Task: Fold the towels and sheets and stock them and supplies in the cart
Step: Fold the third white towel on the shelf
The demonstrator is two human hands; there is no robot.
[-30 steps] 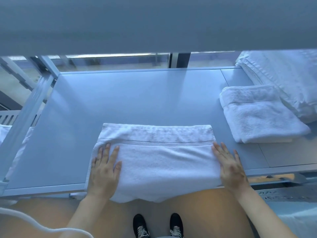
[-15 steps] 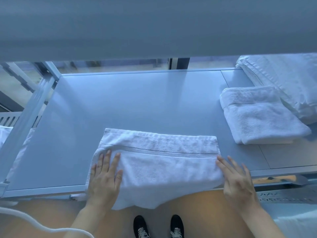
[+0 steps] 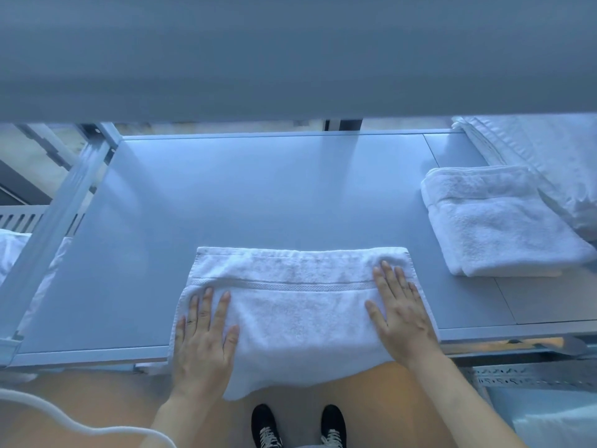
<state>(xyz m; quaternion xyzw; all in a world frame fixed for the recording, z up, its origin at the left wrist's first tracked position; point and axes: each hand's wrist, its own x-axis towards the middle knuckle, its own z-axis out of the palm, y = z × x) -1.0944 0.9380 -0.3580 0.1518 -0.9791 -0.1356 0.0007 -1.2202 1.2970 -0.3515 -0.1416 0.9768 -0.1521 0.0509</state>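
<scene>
A white towel [image 3: 297, 305], folded lengthwise, lies on the grey shelf [image 3: 258, 195] at its near edge, with its front part hanging over the edge. My left hand [image 3: 203, 341] lies flat on the towel's left end, fingers straight. My right hand [image 3: 400, 315] lies flat on the towel's right end, fingertips near the far right corner. A folded white towel [image 3: 494, 221] sits at the shelf's right side. Behind it lies a larger stack of white linen [image 3: 549, 156].
An upper grey shelf [image 3: 290, 53] overhangs the far half of the view. A metal frame post [image 3: 55, 227] slants down the left side, with white linen [image 3: 13, 250] below it. A white cable [image 3: 64, 421] crosses the floor at lower left. My black shoes [image 3: 297, 425] stand below.
My right hand has slid from the towel's right edge up onto the towel toward its far right corner. My left hand has barely shifted.
</scene>
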